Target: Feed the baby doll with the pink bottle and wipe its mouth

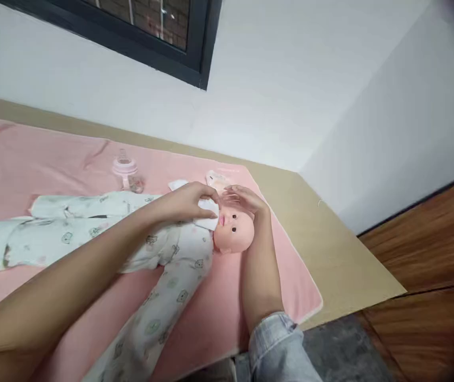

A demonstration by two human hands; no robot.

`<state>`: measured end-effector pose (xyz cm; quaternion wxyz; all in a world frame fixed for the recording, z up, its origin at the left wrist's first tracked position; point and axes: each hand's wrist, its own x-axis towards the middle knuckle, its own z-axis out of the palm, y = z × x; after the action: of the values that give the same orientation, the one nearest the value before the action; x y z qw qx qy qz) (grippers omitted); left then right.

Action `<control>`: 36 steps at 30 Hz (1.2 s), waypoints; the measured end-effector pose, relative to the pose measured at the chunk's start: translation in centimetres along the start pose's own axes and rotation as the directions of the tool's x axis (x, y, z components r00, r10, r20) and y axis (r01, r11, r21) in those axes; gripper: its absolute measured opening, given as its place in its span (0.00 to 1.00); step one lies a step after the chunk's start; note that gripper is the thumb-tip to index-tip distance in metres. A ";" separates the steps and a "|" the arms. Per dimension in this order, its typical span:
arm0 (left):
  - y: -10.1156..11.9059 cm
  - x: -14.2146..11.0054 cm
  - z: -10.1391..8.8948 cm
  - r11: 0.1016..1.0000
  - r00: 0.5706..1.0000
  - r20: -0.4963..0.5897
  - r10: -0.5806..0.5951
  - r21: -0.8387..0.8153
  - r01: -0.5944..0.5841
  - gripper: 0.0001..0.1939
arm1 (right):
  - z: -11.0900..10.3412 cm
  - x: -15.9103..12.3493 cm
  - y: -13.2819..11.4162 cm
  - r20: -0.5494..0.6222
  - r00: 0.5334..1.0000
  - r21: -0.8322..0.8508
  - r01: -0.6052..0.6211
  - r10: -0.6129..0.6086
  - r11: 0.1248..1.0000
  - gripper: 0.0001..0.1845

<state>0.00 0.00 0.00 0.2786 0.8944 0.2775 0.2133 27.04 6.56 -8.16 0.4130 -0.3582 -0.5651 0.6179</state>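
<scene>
A baby doll [237, 229] in white patterned clothes [187, 249] lies on its back with its head to the right. My left hand [193, 200] is closed on a white cloth [208, 215] at the doll's chin and neck, thumb on the near side. Beside the far side of the doll's head, my right hand [246, 199] is open, its fingers extended and slightly curved toward the face. Whether those fingers touch the head is hard to tell. Another white piece [178, 184] shows just behind my left hand.
A pink blanket [286, 281] lies under the doll on a tan board [318, 249]. A baby bottle [125, 168] with a pink collar lies beyond the doll's legs. A small pale packet [216, 179] rests behind my hands. The white wall [251, 106] bounds the far side.
</scene>
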 end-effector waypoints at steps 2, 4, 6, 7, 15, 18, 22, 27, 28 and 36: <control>0.2 0.0 0.3 1.000 1.000 0.014 -0.019 -0.017 0.019 0.10 | 0.1 -0.1 1.4 -0.038 0.998 0.040 -0.046 0.048 0.998 0.15; 0.4 0.0 0.6 0.999 0.999 0.026 -0.037 -0.032 0.038 0.10 | 0.0 0.0 2.6 -0.072 0.994 0.073 -0.083 0.088 0.994 0.14; 0.5 0.0 1.0 0.997 0.998 0.029 -0.057 -0.052 0.058 0.10 | -0.3 0.3 3.6 -0.106 0.986 0.094 -0.119 0.128 0.988 0.13; 0.6 0.0 1.1 0.996 0.998 0.033 -0.062 -0.057 0.063 0.09 | -0.5 0.5 3.9 -0.114 0.984 0.109 -0.122 0.134 0.987 0.13; 1.5 -0.2 1.8 0.999 0.999 0.020 -0.050 0.002 0.050 0.08 | -0.8 0.9 4.4 -0.199 0.970 0.190 -0.098 0.136 0.977 0.09; 1.4 -0.1 2.0 0.999 1.000 0.006 -0.019 0.037 0.019 0.07 | -0.3 0.8 4.0 -0.219 0.965 0.209 -0.099 0.145 0.973 0.09; 1.5 -0.3 2.0 0.996 1.000 -0.005 -0.027 0.081 0.027 0.08 | 0.3 0.5 3.4 -0.247 0.957 0.210 -0.102 0.154 0.972 0.07; 2.2 -0.6 1.6 0.982 0.998 -0.048 -0.051 0.181 0.059 0.09 | 0.7 0.4 3.2 -0.271 0.951 0.210 -0.089 0.145 0.974 0.07; 2.3 -0.6 1.6 0.979 0.997 -0.051 -0.055 0.195 0.064 0.09 | 0.7 0.4 3.2 -0.272 0.951 0.214 -0.085 0.144 0.973 0.07; 1.6 -0.4 1.6 0.964 0.993 -0.100 -0.060 0.253 0.084 0.10 | 0.7 0.4 3.2 -0.270 0.952 0.218 -0.084 0.142 0.972 0.07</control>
<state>1.16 -1.98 -0.30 0.1548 0.9015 0.3475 0.2062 25.89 6.58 -11.28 0.4878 -0.4307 -0.4123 0.6376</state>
